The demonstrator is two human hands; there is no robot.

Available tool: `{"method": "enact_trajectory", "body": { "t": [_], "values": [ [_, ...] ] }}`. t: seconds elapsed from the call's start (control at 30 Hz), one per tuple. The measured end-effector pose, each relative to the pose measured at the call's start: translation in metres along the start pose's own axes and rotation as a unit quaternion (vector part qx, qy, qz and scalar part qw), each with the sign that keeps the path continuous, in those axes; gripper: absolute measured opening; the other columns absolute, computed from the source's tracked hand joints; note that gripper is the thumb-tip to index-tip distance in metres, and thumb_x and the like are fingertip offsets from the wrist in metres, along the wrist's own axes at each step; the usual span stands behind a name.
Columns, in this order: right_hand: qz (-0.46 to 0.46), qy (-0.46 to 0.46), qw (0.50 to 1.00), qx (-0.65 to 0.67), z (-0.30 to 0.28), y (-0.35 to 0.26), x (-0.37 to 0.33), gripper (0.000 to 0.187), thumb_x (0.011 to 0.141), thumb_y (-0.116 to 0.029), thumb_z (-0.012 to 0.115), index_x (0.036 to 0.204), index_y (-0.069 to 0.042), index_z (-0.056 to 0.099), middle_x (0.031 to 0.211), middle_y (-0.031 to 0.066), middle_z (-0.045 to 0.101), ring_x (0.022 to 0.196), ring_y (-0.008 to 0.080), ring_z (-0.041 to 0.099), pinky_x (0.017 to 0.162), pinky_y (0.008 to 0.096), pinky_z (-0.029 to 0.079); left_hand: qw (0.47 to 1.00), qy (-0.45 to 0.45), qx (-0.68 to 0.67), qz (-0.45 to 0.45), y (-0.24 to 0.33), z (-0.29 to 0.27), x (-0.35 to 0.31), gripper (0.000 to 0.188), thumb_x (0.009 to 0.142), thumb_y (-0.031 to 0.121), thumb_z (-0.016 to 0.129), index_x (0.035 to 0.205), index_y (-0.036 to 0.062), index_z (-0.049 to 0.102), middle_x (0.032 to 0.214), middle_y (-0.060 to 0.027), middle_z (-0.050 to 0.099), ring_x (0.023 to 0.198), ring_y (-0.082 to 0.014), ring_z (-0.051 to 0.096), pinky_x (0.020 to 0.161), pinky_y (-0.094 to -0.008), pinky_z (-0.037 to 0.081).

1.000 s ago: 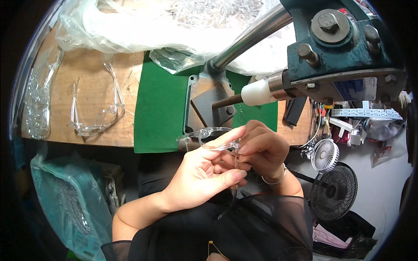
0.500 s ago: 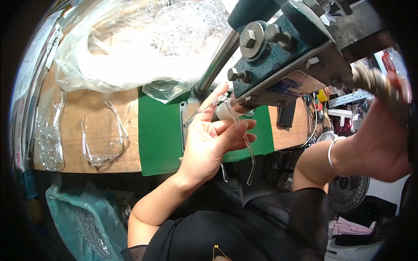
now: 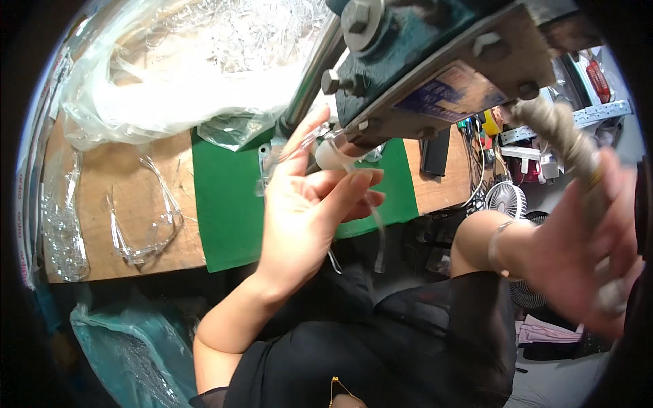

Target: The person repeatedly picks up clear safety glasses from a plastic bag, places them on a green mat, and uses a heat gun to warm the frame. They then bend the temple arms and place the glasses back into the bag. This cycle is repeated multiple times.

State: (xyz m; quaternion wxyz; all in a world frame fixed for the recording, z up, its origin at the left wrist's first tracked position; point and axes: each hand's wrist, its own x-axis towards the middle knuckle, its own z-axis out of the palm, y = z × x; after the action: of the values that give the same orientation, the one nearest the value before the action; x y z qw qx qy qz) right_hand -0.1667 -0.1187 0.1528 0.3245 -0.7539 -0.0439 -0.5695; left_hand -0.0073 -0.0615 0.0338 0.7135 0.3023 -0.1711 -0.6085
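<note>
My left hand (image 3: 306,197) is closed on a clear plastic eyeglass frame (image 3: 379,248), thumb and fingers pinching it, with a temple hanging below. It holds the frame against a white round piece (image 3: 331,155) under the head of a dark green hand press (image 3: 435,75). The exact contact there is hidden by my fingers. At the right, my right hand (image 3: 571,245) is blurred, wrapped round the press's lever (image 3: 558,129), which is bound in pale cloth or tape and slants downward.
A green mat (image 3: 224,204) lies under the press on the wooden table. Clear frames (image 3: 146,251) and a bundle of them (image 3: 64,231) lie at left. A large plastic bag (image 3: 88,109) of clear parts sits behind. A teal bag (image 3: 122,353) hangs below the edge; a small fan (image 3: 507,198) stands right.
My right hand has drawn the lever downward. The press and table appear shifted up and left in view. My left hand still holds the eyeglass frame beneath the press.
</note>
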Motion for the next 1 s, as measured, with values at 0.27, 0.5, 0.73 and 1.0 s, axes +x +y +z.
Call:
{"method": "enact_trajectory", "body": {
  "t": [0.27, 0.5, 0.73, 1.0],
  "values": [
    [0.137, -0.006, 0.986, -0.097, -0.038, 0.068, -0.076, 0.038, 0.088, -0.024, 0.051, 0.117, 0.000, 0.050, 0.102, 0.0150, 0.058, 0.093, 0.0254, 0.056, 0.083, 0.0348, 0.044, 0.985, -0.041, 0.027, 0.165, 0.005, -0.046, -0.034, 0.043, 0.085, 0.024, 0.054, 0.120, 0.0005, 0.046, 0.131, -0.0211, 0.039, 0.107, -0.0257, 0.052, 0.091, -0.0360, 0.042],
    [0.486, -0.124, 0.814, -0.294, -0.010, 0.144, -0.207, 0.009, 0.079, -0.008, 0.061, 0.083, 0.000, 0.060, 0.077, 0.0089, 0.058, 0.071, 0.0179, 0.058, 0.065, 0.0276, 0.046, 0.991, 0.064, 0.061, 0.105, 0.006, -0.030, -0.041, 0.063, 0.081, 0.003, 0.056, 0.134, 0.0020, 0.021, 0.114, -0.0200, 0.053, 0.095, -0.0238, 0.059, 0.083, -0.0352, 0.048],
    [0.440, -0.138, 0.822, -0.334, -0.004, 0.150, -0.221, 0.007, 0.078, -0.009, 0.062, 0.079, -0.002, 0.059, 0.074, 0.0089, 0.055, 0.072, 0.0227, 0.054, 0.065, 0.0318, 0.044, 0.988, -0.010, 0.107, 0.111, 0.012, -0.059, -0.040, 0.015, 0.086, 0.015, 0.052, 0.082, 0.0007, 0.047, 0.120, -0.0302, 0.047, 0.110, -0.0373, 0.052, 0.089, -0.0440, 0.046],
    [0.540, -0.055, 0.805, -0.240, -0.010, 0.148, -0.216, 0.009, 0.082, -0.011, 0.061, 0.081, -0.002, 0.057, 0.070, -0.0002, 0.052, 0.061, 0.0089, 0.046, 0.056, 0.0230, 0.040, 0.995, 0.072, 0.067, 0.032, 0.007, -0.047, -0.042, 0.042, 0.091, 0.033, 0.047, 0.113, -0.0018, 0.044, 0.076, -0.0135, 0.064, 0.069, -0.0187, 0.062, 0.071, -0.0286, 0.050]
  ]
}}
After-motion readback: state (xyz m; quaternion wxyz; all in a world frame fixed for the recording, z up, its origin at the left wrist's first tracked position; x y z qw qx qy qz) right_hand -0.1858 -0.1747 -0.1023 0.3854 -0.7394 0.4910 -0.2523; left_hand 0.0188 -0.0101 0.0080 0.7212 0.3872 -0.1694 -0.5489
